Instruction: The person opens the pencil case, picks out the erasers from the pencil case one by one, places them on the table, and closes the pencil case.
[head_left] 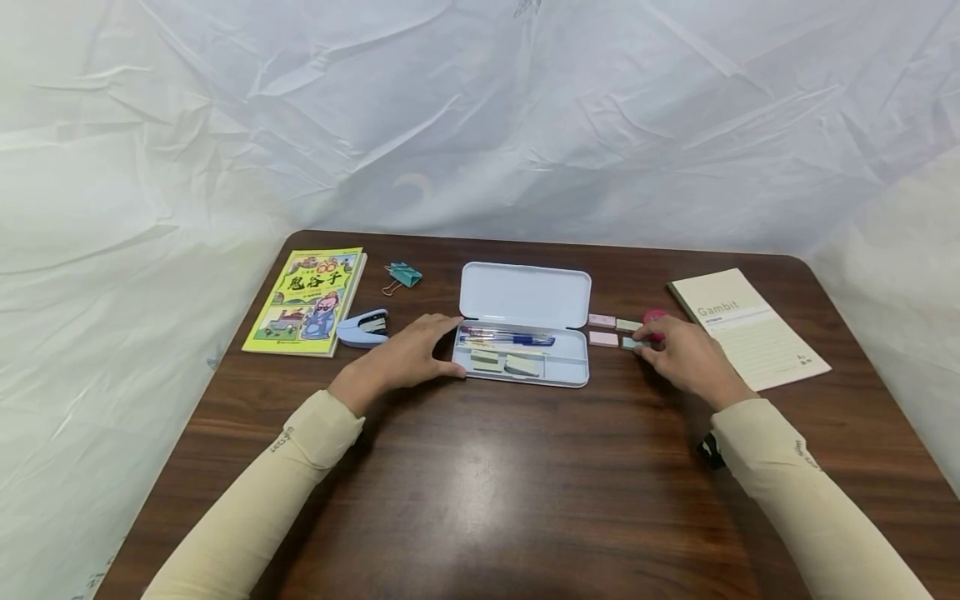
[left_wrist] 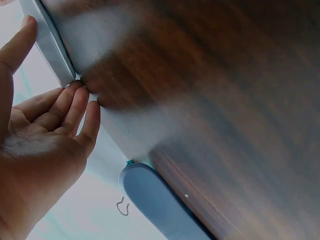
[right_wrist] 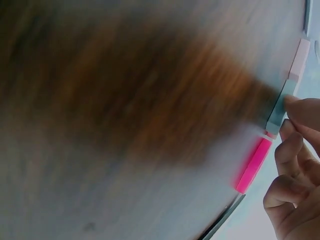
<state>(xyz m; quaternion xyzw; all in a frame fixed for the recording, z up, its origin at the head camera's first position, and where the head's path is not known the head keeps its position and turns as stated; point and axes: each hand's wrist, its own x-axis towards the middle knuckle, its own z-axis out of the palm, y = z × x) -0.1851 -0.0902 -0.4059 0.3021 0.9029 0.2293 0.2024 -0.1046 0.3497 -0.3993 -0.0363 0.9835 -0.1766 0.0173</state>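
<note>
In the head view, an open pencil case (head_left: pixel 525 296) is set on the brown table (head_left: pixel 420 500), with pens (head_left: pixel 528 339) and pale erasers (head_left: pixel 522 366) kept inside. Its left end is touched by the left hand (head_left: pixel 408 354), with thumb and fingers spread apart. To the right of the case, a small teal eraser (head_left: pixel 627 342) is pinched by the right hand (head_left: pixel 686 358). Two pink erasers (head_left: pixel 603 339) and a green eraser (head_left: pixel 628 326) are laid close by. They could be bumped crooked if the teal one were moved sideways.

In the left wrist view, fingertips are rested against the case's end. If it were pushed too hard, the case could be slid into the pink erasers.

In the right wrist view, the teal eraser is pressed by the thumb; its far side is hidden. It could be dropped if only its edge were held. A bright pink thing (right_wrist: pixel 254 165) is seen just beside it and could be knocked.
</note>
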